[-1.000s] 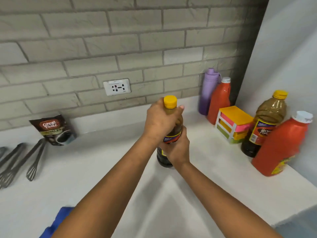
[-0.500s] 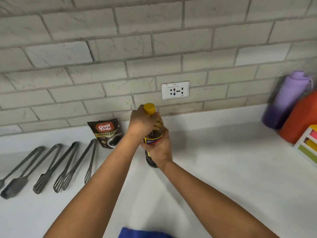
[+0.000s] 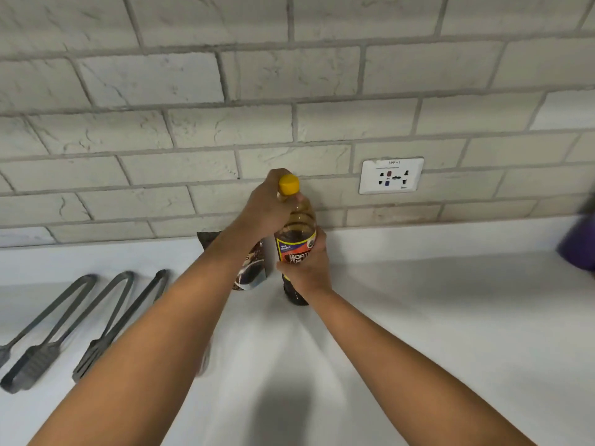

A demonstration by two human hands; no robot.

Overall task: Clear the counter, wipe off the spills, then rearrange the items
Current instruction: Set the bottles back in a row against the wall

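Bottle [image 3: 297,246] in both hands, dark liquid inside, yellow cap [image 3: 288,184] on top, and the base looks just about down on the white counter [image 3: 450,317], near the brick wall. This reads as the rearranging part of the job: the bottle is being set in its spot.

To do this well, bring the base down flat before either hand lets go. Keep the bottle upright, and ease off the lower grip first while the upper hand steadies the neck. Mind the dark pouch [image 3: 249,268] just left of the lower fingers; it stands close beside the bottle, and a nudge could tip it over. Leave a gap between the two so each can be lifted alone.

Now the fingers. The left hand [image 3: 264,204] is wrapped round the neck and shoulder of the bottle just under the cap, fingers curled tight on it, no gap showing. The right hand [image 3: 306,268] is clamped round the label, thumb on the near side, fingers curling round the far side out of sight. Both hands hold the bottle firmly; neither is spread.

Well off to the left of the hands, grey tongs [image 3: 64,326] lie in a row on the counter. Up and to the right of the fingers, a white socket [image 3: 391,176] sits on the wall. At the far right edge is a blurred purple shape, too smeared to name.
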